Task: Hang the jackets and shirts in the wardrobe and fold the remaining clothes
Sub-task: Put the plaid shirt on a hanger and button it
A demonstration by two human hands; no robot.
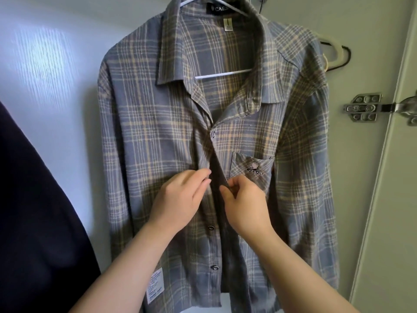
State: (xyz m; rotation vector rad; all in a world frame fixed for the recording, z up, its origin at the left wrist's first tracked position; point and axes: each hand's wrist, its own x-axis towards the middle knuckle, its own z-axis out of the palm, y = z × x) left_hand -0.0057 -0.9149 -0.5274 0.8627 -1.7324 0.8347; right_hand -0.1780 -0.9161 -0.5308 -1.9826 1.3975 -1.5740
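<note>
The plaid shirt (158, 132), grey-blue crossed with tan lines, hangs on a white hanger (223, 74) inside the wardrobe, collar spread and top button done up. Its chest pocket (252, 170) reads "CAESAR". Below that button the front gapes. The left hand (178, 199) pinches one front edge, and the right hand (243, 204) pinches the other. A dark garment (33, 199) hangs alongside.

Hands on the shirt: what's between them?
Head view: between the left hand and right hand lies only the dark, unbuttoned front gap of the shirt.
</note>
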